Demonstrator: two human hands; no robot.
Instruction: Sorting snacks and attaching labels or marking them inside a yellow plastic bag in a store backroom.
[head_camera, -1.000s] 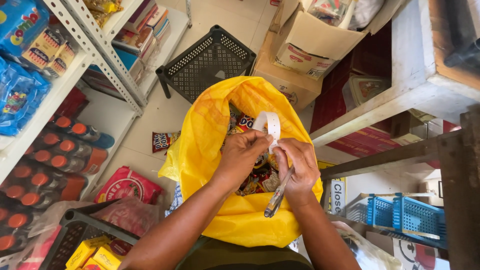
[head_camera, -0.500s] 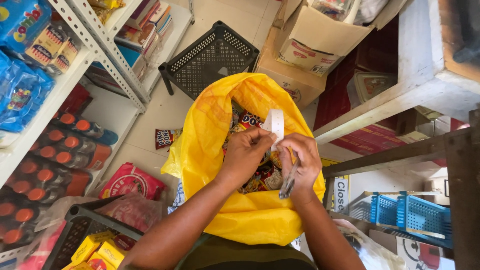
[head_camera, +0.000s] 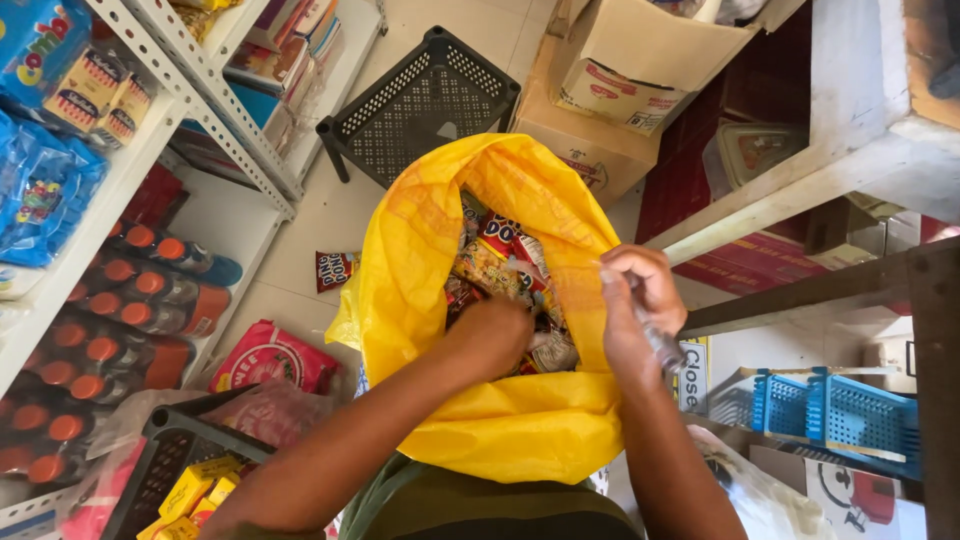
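Note:
A large yellow plastic bag (head_camera: 500, 420) stands open in front of me, full of colourful snack packets (head_camera: 500, 250). My left hand (head_camera: 495, 330) reaches down into the bag among the packets; its fingers are hidden, so what it grips is unclear. My right hand (head_camera: 640, 300) is at the bag's right rim, closed around a thin pen-like object (head_camera: 660, 345) that sticks out below the fist.
White metal shelves (head_camera: 190, 100) on the left hold blue packets and orange-capped bottles (head_camera: 120, 310). A dark plastic basket (head_camera: 420, 100) and cardboard boxes (head_camera: 620, 90) sit on the floor ahead. Red packets (head_camera: 275, 355) and another basket (head_camera: 165, 460) lie lower left; blue baskets (head_camera: 830, 410) sit right.
The white slip held up between both hands is gone from view. My left hand has dropped into the bag, and my right hand moved right to the rim.

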